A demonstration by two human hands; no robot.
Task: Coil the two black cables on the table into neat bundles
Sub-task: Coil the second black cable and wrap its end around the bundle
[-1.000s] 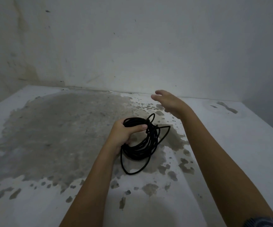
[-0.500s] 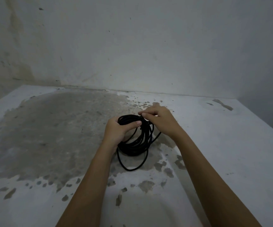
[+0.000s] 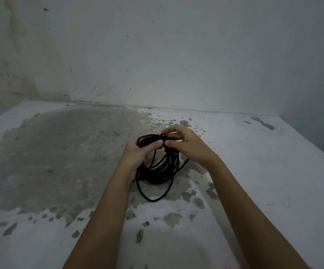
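Note:
A black cable [image 3: 161, 169] hangs as a bundle of several loops above the middle of the table. My left hand [image 3: 136, 156] grips the top left of the bundle, thumb laid across the strands. My right hand [image 3: 186, 146] pinches the cable at the top of the bundle, right next to my left thumb, its fingers curled over the strands. One longer loop sags below the rest and touches the table. Only one cable is in view.
The white table [image 3: 254, 181] has a large grey worn patch [image 3: 60, 152] on its left half and small flecks near the front. A stained white wall [image 3: 157, 55] closes off the far edge, and another wall stands at the right.
My right hand came down from an open reach above the table onto the top of the bundle and closed on the cable. My left hand kept its grip on the coil.

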